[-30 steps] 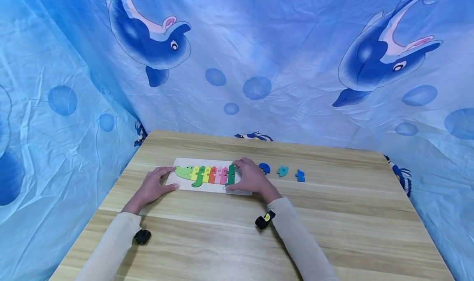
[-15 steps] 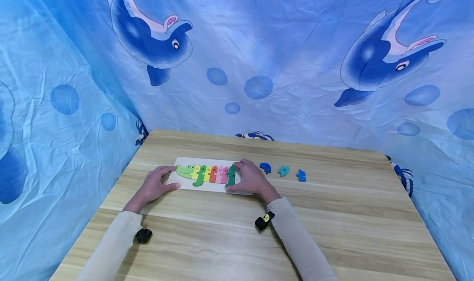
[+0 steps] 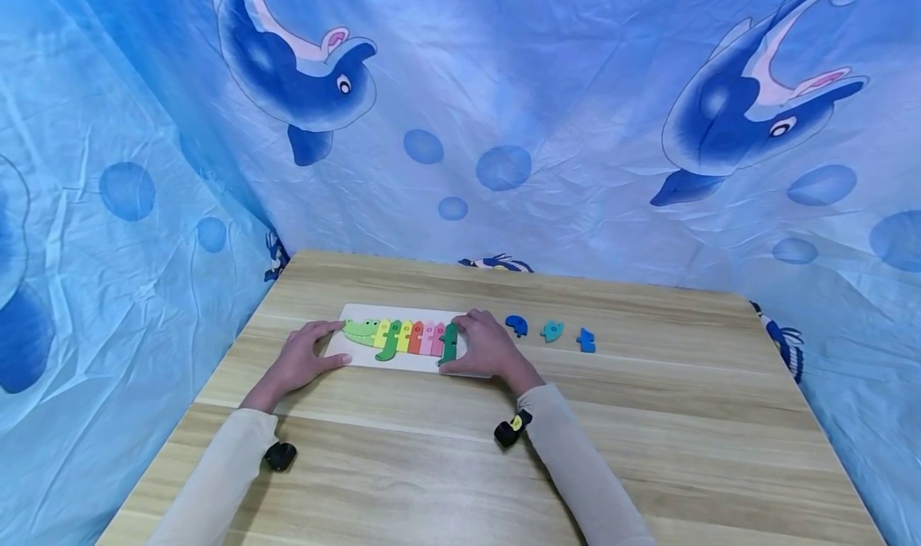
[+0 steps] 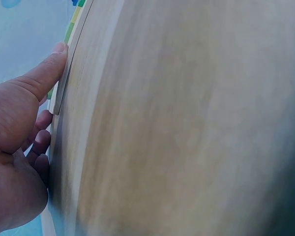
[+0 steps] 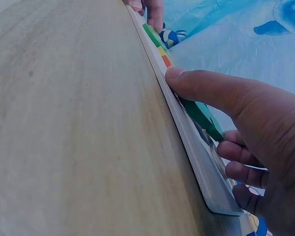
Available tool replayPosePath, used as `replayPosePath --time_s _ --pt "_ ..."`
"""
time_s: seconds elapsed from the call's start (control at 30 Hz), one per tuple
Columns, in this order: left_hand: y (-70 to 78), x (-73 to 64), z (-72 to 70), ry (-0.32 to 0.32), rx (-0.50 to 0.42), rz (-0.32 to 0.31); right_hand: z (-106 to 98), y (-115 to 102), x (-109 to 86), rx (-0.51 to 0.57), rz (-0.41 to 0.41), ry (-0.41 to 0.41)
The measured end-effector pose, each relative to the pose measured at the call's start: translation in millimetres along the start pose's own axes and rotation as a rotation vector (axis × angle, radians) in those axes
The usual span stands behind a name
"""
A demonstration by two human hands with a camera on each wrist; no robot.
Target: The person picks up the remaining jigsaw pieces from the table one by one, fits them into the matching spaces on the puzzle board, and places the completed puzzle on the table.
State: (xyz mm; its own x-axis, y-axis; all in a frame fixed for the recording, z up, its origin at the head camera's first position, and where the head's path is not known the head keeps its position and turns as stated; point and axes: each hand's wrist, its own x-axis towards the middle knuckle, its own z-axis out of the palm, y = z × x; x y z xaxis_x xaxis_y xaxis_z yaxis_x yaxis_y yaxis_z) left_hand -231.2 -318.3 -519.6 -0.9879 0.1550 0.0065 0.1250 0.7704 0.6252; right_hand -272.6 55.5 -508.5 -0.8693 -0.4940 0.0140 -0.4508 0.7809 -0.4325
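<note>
A white puzzle board (image 3: 413, 363) lies on the table, with a crocodile puzzle laid in it: a light green head (image 3: 358, 333) at the left, then yellow, green, red and pink body pieces. My left hand (image 3: 301, 360) holds the board's left end, thumb at the near edge and index finger by the snout. At the other end, my right hand (image 3: 492, 348) pinches a dark green leg piece (image 3: 449, 344) between thumb and index finger. In the right wrist view this green piece (image 5: 202, 115) sits tilted at the board's surface. The right hand hides part of the board's right end.
Right of the board lie three loose pieces: a rounded dark blue one (image 3: 516, 324), a teal one (image 3: 552, 332) and a blue one (image 3: 587, 340). The wooden table (image 3: 432, 466) backs onto a blue dolphin-print curtain (image 3: 590, 162). Black wrist cameras sit on both sleeves.
</note>
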Motion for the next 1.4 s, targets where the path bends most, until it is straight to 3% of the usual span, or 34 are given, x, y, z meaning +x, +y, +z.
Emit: replayPosePath --time_s 0.43,0.93,1.4 --pt "-3.0 -0.6 2.0 0.01 0.003 0.016 1.9 0.2 0.3 -0.017 0.007 -0.01" --pt "3.8 -2.5 2.4 0.038 -0.009 0.025 4.8 4.1 -0.4 -0.002 0.011 -0.002" --pt "2.1 -2.0 1.5 0.016 0.0 0.013 -20.3 16.3 -13.1 0.178 -0.083 0.102"
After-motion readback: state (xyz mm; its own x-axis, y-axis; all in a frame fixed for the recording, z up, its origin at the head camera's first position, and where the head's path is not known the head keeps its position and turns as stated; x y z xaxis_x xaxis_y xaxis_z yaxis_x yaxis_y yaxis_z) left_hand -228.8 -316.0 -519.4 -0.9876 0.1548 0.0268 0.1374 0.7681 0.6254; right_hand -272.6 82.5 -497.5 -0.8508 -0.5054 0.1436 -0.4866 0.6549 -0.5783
